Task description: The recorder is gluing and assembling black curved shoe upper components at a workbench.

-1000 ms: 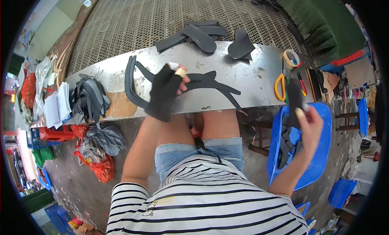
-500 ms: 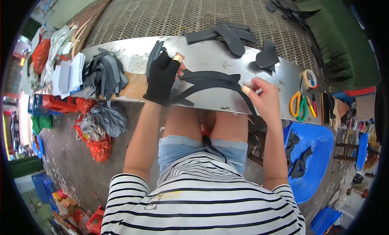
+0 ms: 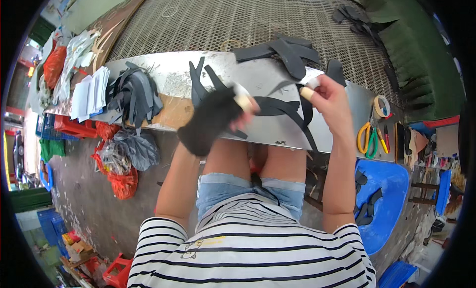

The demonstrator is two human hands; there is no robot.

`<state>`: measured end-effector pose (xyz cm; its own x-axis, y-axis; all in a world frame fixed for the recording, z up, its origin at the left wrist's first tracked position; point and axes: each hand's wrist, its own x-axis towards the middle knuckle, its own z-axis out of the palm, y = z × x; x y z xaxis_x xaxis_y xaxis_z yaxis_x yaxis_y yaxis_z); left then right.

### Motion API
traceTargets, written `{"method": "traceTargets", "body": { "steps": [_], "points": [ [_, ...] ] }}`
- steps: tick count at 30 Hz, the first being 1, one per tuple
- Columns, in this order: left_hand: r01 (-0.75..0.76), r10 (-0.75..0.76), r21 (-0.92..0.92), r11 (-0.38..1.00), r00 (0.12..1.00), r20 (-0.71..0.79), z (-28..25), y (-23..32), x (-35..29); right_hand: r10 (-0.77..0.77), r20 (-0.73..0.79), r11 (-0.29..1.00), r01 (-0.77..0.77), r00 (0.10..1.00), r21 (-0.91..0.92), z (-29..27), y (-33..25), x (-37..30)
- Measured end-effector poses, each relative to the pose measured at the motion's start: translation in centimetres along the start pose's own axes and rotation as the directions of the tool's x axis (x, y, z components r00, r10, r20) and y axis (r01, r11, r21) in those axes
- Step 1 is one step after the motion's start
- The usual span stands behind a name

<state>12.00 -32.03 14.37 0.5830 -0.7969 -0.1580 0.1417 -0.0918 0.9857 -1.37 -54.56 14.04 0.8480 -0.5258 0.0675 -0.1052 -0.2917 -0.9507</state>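
My right hand, with tape on its thumb and a fingertip, is pinched over the metal-topped bench. From its fingers a thin black strip hangs down. My left hand wears a black fingerless glove and is smeared by motion above the bench's near edge; whether its fingers hold anything is not clear. Between the hands, curved black strips lie crossed on the metal. More black strips lie just beyond my left hand.
Flat, rounded black pieces lie at the bench's far edge, before a metal mesh. A bundle of dark strips and white papers sit at left. Scissors and a tape roll lie right, above a blue tub.
My left hand has moved right and nearer to me. The right hand has risen slightly, and a black strip now shows in its fingers. The whole view has shifted a little.
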Motion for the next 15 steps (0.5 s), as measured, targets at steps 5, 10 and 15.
{"method": "traceTargets", "body": {
  "steps": [5, 10, 15],
  "points": [
    [-0.449, 0.418, 0.234, 0.862, 0.892, 0.173, 7.5, -2.8, 1.3, 0.025, -0.128, 0.922, 0.026, 0.991, 0.387, -0.2, -2.0, -1.7],
    [0.079, -0.022, -0.175, 0.981, 0.952, 0.305, 8.6, -2.8, 1.1, 0.073, -0.371, 0.903, 0.096, 0.926, 0.418, -1.6, -1.2, -4.3],
    [-0.134, 0.219, 0.41, 0.902, 0.961, -0.168, 6.9, -2.8, 2.5, 0.115, -0.386, 0.915, 0.054, 0.915, 0.4, -3.3, 2.3, -6.4]
  ]
}}
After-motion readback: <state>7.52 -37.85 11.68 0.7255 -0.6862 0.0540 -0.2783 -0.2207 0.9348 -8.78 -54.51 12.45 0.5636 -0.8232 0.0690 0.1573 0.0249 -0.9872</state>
